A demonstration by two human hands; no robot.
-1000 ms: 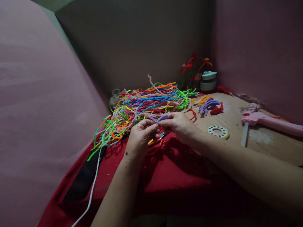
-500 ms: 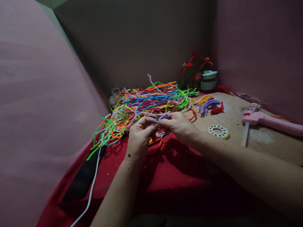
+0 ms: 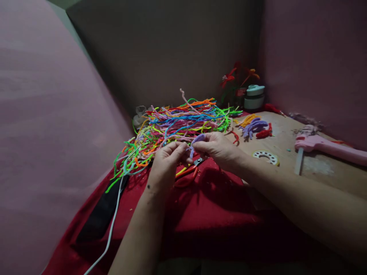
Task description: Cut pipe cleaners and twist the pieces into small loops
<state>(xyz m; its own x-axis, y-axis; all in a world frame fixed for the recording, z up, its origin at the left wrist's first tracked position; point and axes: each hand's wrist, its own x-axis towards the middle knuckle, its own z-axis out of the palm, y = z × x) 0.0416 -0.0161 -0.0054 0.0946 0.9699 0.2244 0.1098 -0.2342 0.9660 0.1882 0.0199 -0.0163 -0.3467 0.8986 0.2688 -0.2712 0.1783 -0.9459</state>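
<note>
glue gun (image 3: 329, 145): we can't find any brand or lettering on the pink body
tape roll (image 3: 265, 156): plain white ring with holes, no print we can read
white container (image 3: 254, 97): no label we can make out, too dim and small
black strip (image 3: 100, 214): nothing written on it
overall: we see no readable text, numbers or signs anywhere

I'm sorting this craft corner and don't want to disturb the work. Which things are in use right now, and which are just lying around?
In use:
left hand and right hand, both pinching the bent purple pipe cleaner

Lying about:
heap of coloured pipe cleaners
red-handled scissors
pink glue gun
tape roll
small bent pieces
white cable
</note>
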